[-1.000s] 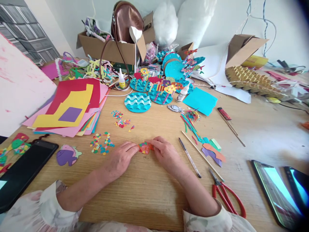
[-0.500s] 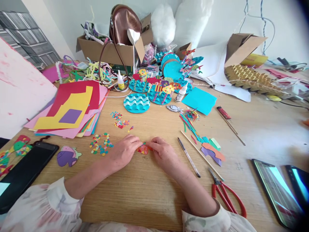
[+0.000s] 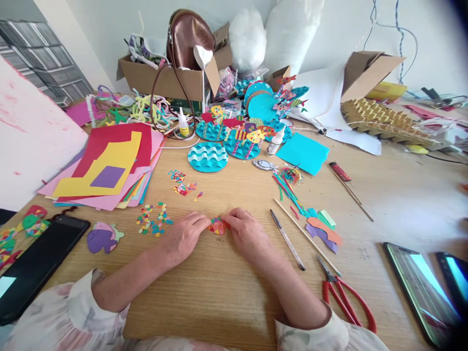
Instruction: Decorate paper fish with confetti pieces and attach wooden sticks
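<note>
Head view: over the counter [image 3: 204, 297], left hand [image 3: 188, 236] and right hand [image 3: 248, 233] have barely shifted, bunched at opposite ends of the patchwork paper piece [image 3: 218, 226] between them. Pinching or pressing, can't tell; apparently it's still being worked!

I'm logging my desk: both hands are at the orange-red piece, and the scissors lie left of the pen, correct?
Not quite: the head view shows the scissors lying right of the pen. Your left hand and right hand are at the orange-red piece.

brown bag [image 3: 192, 41], base hidden by cardboard box [image 3: 164, 84] | black phone [image 3: 49, 261], far left | blue cable [image 3: 398, 18], upper right
</note>
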The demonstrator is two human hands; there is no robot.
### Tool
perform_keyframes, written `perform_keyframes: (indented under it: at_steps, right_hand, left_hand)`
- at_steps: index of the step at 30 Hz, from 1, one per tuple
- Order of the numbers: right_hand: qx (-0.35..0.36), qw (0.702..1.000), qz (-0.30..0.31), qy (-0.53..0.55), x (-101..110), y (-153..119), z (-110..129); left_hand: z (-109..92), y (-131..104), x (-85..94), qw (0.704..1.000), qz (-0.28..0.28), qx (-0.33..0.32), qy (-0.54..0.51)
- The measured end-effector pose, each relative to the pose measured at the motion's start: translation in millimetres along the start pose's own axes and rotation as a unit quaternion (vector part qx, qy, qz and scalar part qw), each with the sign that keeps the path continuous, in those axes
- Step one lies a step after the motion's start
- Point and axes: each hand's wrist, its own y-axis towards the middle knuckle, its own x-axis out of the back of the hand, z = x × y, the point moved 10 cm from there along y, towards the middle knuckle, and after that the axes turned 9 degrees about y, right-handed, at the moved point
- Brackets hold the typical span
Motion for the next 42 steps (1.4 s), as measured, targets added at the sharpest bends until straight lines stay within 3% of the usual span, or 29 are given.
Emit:
perform_keyframes:
  at_steps: [7,14,26,42]
  right_hand:
    - [-0.008,1.0,-0.002,-0.014,-1.3,1.0,0.6]
    - [-0.008,0.998,0.0,0.066,5.3,-1.8,-1.6]
    - [-0.007,1.0,0.002,-0.026,-3.9,-0.3,-1.6]
    - [-0.011,1.0,-0.005,0.003,0.9,0.4,-1.0]
  left_hand:
    - [-0.8,-4.0,-3.4,1.0,-0.019,-0.007,-0.002]
    - [-1.1,-0.6,-0.1,1.0,-0.01,-0.006,-0.009]
    - [0.5,8.3,-1.3,0.999,0.012,0.014,-0.045]
    - [-1.5,5.1,-3.4,1.0,0.002,0.0,-0.021]
